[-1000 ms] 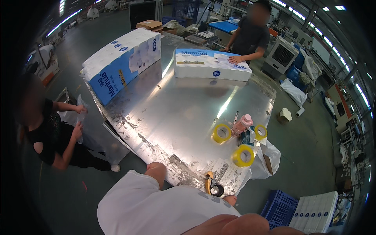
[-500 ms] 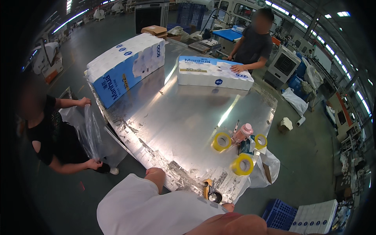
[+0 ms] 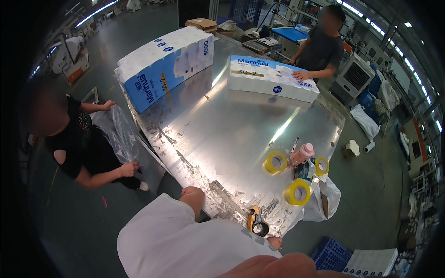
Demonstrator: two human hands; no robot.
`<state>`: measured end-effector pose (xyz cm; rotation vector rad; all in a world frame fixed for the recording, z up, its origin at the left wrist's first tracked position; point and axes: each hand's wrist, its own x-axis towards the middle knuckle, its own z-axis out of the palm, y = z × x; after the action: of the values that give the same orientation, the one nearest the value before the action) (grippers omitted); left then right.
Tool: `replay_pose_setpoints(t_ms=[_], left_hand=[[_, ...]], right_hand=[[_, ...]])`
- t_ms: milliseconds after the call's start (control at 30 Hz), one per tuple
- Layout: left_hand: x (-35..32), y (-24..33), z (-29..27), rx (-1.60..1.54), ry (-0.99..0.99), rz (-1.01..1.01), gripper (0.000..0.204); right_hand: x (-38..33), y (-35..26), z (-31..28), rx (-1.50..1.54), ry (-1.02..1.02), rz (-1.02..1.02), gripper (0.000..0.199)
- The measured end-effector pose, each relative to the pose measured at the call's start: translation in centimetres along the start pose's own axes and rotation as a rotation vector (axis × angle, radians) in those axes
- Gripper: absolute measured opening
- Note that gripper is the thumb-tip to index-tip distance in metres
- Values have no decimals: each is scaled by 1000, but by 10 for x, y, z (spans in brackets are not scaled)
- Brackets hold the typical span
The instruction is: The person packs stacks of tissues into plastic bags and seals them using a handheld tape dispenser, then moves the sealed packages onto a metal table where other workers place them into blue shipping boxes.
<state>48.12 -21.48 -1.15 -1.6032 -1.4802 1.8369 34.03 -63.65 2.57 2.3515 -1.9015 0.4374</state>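
Part of my left arm point(image 3: 192, 200) shows bent beyond a white sleeve, by the near left edge of the metal table point(image 3: 222, 134). Bare skin of my right arm point(image 3: 282, 268) crosses the bottom. A small bit of skin peeks out at the table's near corner; which hand it belongs to I cannot tell. The fingers of both hands are hidden, and nothing shows in them. Closest to that corner lies a yellow-and-black tape dispenser point(image 3: 257, 222). Yellow tape rolls point(image 3: 296, 192) and a pink bottle point(image 3: 301, 154) stand at the table's right side.
Two blue-and-white packs of paper rolls point(image 3: 167, 69) point(image 3: 273, 79) lie on the table's far half. A co-worker point(image 3: 320, 51) rests a hand on the right pack. Another co-worker point(image 3: 83, 139), at left, holds a clear plastic bag point(image 3: 121, 134). A blue crate point(image 3: 331, 252) stands lower right.
The view has shifted, so the table and packs appear farther right and higher. The left co-worker still holds the plastic bag. My arms look nearly unchanged.
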Motion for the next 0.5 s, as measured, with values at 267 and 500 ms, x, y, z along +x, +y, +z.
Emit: replay_pose_setpoints(t_ms=[267,500], left_hand=[[-8,17,-12,-712,147,-690,29],[-11,35,-15,-824,178,-735,27]], right_hand=[[6,8,13,10,-94,70,37],[3,-4,-14,-38,-57,169,38]])
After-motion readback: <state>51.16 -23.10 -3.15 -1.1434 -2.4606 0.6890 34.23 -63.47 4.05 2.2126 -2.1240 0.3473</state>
